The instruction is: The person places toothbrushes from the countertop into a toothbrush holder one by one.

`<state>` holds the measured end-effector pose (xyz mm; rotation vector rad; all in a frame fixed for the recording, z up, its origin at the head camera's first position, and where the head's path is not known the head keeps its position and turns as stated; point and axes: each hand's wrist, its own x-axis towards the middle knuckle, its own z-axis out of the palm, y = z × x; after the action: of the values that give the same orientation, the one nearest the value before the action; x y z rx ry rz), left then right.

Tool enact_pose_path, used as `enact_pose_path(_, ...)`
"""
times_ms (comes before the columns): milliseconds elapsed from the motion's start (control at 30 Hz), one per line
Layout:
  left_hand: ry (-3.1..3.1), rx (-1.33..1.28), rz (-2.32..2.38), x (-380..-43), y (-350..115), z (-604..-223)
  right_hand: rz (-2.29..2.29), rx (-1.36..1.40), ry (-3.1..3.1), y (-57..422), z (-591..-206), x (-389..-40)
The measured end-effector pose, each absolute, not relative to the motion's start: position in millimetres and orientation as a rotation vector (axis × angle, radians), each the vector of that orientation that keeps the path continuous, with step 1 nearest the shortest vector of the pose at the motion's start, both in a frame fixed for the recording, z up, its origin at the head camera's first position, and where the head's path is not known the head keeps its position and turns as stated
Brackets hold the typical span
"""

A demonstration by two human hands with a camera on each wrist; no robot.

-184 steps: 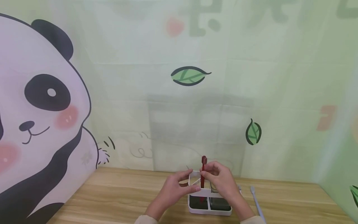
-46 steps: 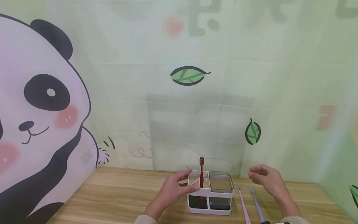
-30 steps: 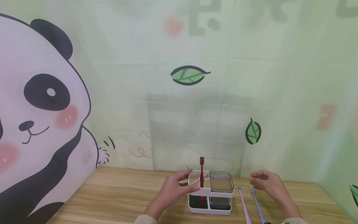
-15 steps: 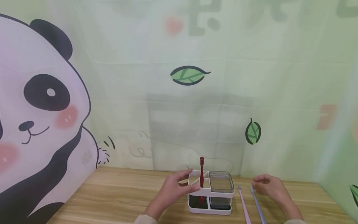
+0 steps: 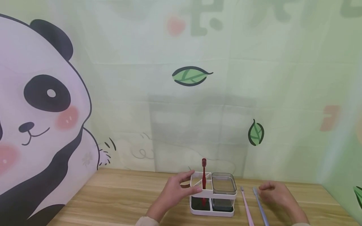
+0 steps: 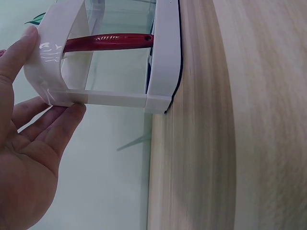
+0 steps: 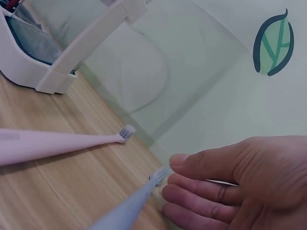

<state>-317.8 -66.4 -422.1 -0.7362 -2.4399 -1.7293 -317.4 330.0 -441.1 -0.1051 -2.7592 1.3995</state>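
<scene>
A white toothbrush holder (image 5: 215, 195) stands on the table, its upper rack divided into compartments. My left hand (image 5: 175, 190) grips its left end, thumb on the front and fingers at the back. Upright in a left compartment is a red toothbrush (image 5: 204, 179); its lower handle shows in the left wrist view (image 6: 115, 42). To the right of the holder lie a pink toothbrush (image 5: 247, 205) and a blue toothbrush (image 5: 260, 205). My right hand (image 5: 278, 195) is beside the blue toothbrush's head, fingers loosely bent, with nothing seen held. Whether a fingertip touches the bristles I cannot tell.
A clear grey cup (image 5: 224, 183) sits in the holder's right side. The wooden table (image 5: 121, 197) ends at a printed cloth backdrop (image 5: 127, 94) with a panda and leaves.
Earlier my right hand held the red toothbrush at the rack. It has since let go, moved right and come down beside the blue toothbrush. The left hand stays on the holder.
</scene>
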Motion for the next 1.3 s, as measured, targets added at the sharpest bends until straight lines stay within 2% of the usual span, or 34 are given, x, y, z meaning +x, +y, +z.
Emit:
enact_pose_path(267, -2.447, -0.729, -1.728, -316.8, -66.1, -421.2, 1.608, -0.076, -2.708, 332.0, -447.8, -317.3)
enact_pose_path(600, -2.427, -0.737, -1.739, -317.5, -66.5, -422.2, 1.341, -0.078, -2.858, 333.7, -448.8, -317.7)
enact_pose_path(867, -2.432, -0.741, -1.736, -316.7, -66.1, -421.2, 1.302, -0.047, -2.874, 323.5, -447.0, -316.2)
enact_pose_path(1300, -2.417, -0.752, -1.726, -317.5, -65.2, -421.5, 1.209, -0.179, -2.886, 310.2, -443.9, -315.8)
